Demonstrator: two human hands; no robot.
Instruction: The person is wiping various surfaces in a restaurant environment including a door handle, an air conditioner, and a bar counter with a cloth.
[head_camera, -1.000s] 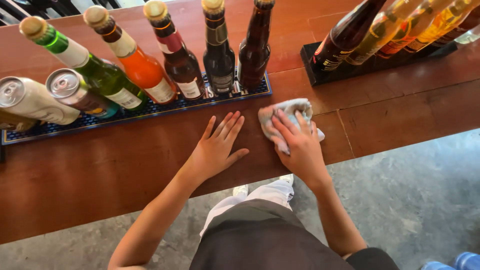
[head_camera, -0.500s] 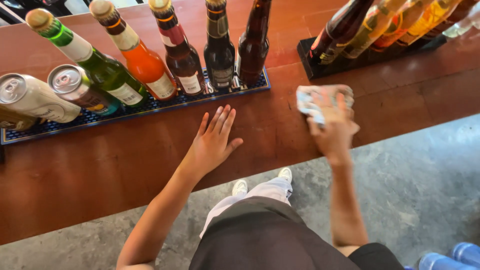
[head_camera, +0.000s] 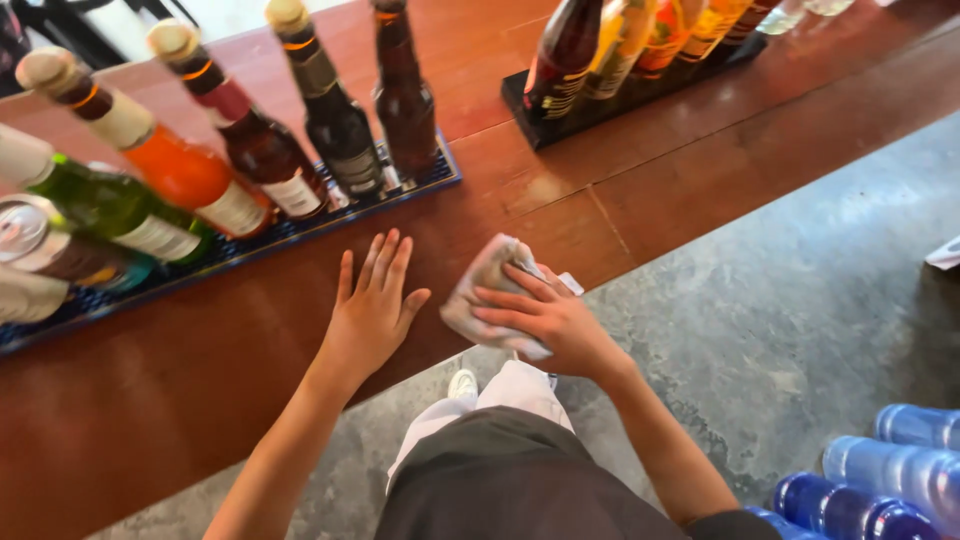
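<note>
Pressing a crumpled cloth (head_camera: 490, 295) under the right hand (head_camera: 545, 315); left hand (head_camera: 372, 312) flat, released, near bottles (head_camera: 330, 115) holding dark liquid

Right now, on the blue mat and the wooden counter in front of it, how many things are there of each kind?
Glass bottles on the blue mat: 5 (green bottle, orange bottle, red-brown bottle, dark bottle, brown bottle)
Cans on the mat: 2 (can, pale can)
Cloth under the right hand: 1
Total: 8
</note>
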